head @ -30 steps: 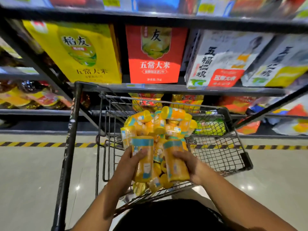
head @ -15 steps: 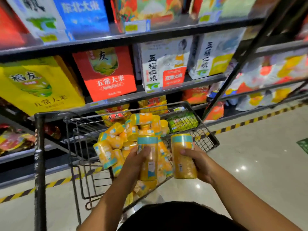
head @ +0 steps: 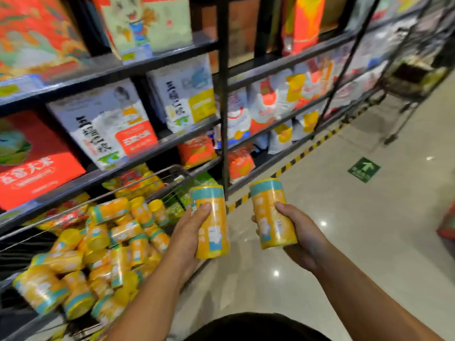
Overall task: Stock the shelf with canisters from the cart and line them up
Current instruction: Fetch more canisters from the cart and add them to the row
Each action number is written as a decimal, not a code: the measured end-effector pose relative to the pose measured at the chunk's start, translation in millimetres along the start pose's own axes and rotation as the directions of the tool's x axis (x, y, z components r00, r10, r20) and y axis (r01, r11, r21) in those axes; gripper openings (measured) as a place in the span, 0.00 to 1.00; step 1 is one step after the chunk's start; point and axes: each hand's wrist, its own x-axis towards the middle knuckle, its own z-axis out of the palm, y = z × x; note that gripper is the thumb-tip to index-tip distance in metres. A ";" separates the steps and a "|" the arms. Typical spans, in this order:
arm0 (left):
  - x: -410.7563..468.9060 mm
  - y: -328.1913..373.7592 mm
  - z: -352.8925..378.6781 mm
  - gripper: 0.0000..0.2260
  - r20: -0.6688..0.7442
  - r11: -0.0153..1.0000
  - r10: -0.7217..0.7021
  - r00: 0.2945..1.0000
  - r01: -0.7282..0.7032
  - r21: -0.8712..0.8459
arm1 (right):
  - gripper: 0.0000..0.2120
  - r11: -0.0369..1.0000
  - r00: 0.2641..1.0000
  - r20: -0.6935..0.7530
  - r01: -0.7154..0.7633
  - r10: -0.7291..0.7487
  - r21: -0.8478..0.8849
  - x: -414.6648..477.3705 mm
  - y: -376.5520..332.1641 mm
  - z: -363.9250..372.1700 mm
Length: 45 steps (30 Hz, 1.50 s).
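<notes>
My left hand (head: 187, 239) grips an upright yellow canister with a teal top band (head: 213, 225), held just right of the cart. My right hand (head: 304, 238) grips a second matching canister (head: 270, 215), upright over the floor. The wire cart (head: 138, 184) sits at lower left, and a heap of several yellow canisters (head: 103, 252) lies jumbled inside it. Behind the cart runs a black metal shelf (head: 157, 146), packed with boxes and bags.
A black shelf upright (head: 224, 99) stands just beyond the two held canisters. Yellow-black hazard tape (head: 302, 153) lines the shelf's foot. Shiny floor with a green arrow sticker (head: 364, 169) opens to the right. A dark rack (head: 413, 77) stands far right.
Both hands lifted their canisters out of the cart and carried them right. The view swung right, so the cart now sits at lower left and open floor shows.
</notes>
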 end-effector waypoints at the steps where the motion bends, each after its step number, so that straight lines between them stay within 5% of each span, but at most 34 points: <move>1: 2.6 -1.9 19.0 0.26 0.010 1.000 -0.006 1.000 0.005 0.016 | 0.26 1.000 0.999 -0.033 0.008 -0.007 0.026 -5.6 -9.8 -13.7; 5: 15.6 -6.3 89.6 0.29 0.083 0.996 -0.022 0.996 0.015 0.090 | 0.26 0.993 0.993 -0.082 0.093 -0.086 0.079 -21.5 -46.0 -65.0; 9: 28.1 -1.8 148.5 0.32 0.185 0.989 -0.014 0.983 -0.014 0.147 | 0.45 0.977 0.979 -0.028 0.204 -0.202 0.056 -22.0 -77.8 -100.2; 12: 46.8 5.0 181.7 0.31 0.240 0.984 -0.008 0.971 -0.036 0.175 | 0.48 0.961 0.962 -0.026 0.272 -0.271 0.042 -15.1 -104.3 -114.7; 18: 109.3 33.0 247.2 0.24 0.331 0.978 0.048 0.942 -0.111 0.175 | 0.37 0.929 0.920 -0.125 0.369 -0.370 -0.035 20.3 -172.4 -138.0; 24: 187.6 75.8 312.6 0.21 0.458 0.984 0.067 0.886 -0.136 0.118 | 0.41 0.886 0.861 -0.207 0.448 -0.464 -0.121 69.8 -253.1 -145.5; 29: 255.1 115.3 362.8 0.28 0.534 0.962 0.084 0.841 -0.208 0.177 | 0.41 0.849 0.808 -0.262 0.505 -0.528 -0.154 112.3 -318.0 -152.7; 34: 307.6 140.9 412.0 0.24 0.543 0.953 0.072 0.837 -0.218 0.209 | 0.40 0.827 0.772 -0.297 0.525 -0.562 -0.203 147.5 -368.6 -166.5; 37: 331.5 150.7 443.4 0.27 0.558 0.945 0.073 0.826 -0.236 0.226 | 0.34 0.816 0.751 -0.320 0.523 -0.578 -0.247 162.4 -399.1 -176.7; 45: 382.4 160.5 556.4 0.28 0.582 0.923 0.166 0.796 -0.333 0.193 | 0.28 0.730 0.703 -0.209 0.623 -0.680 -0.280 202.9 -496.0 -246.5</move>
